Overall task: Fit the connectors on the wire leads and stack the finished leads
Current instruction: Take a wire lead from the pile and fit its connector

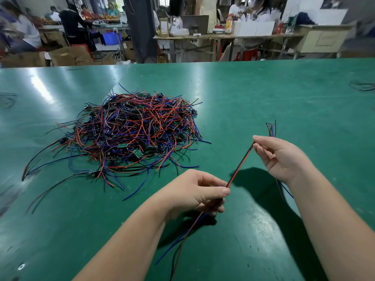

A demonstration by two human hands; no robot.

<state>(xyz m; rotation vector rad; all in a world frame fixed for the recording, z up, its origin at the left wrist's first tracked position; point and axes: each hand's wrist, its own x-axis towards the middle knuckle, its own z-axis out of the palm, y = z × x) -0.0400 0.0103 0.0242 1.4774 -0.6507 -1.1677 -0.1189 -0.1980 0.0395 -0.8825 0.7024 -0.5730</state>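
- Wire lead (pixel 240 165) – a red-and-black pair – is stretched taut in the air between both hands, above the near half of the table (pixel 284 88).
- Left hand (pixel 194 193) pinches its lower end between thumb and fingers; loose wire tails hang below it toward the near edge.
- Right hand (pixel 282 157) pinches the upper end at the fingertips and also grips a small bundle (pixel 272 128) of leads, whose tips stick up above it.
- A connector is not visible at either hand, so I cannot tell whether this lead is fitted.
- A big tangled pile (pixel 132 130) with small green boards (pixel 122 146) lies left of the middle – no tidy stack shows, so most of the work appears to remain.
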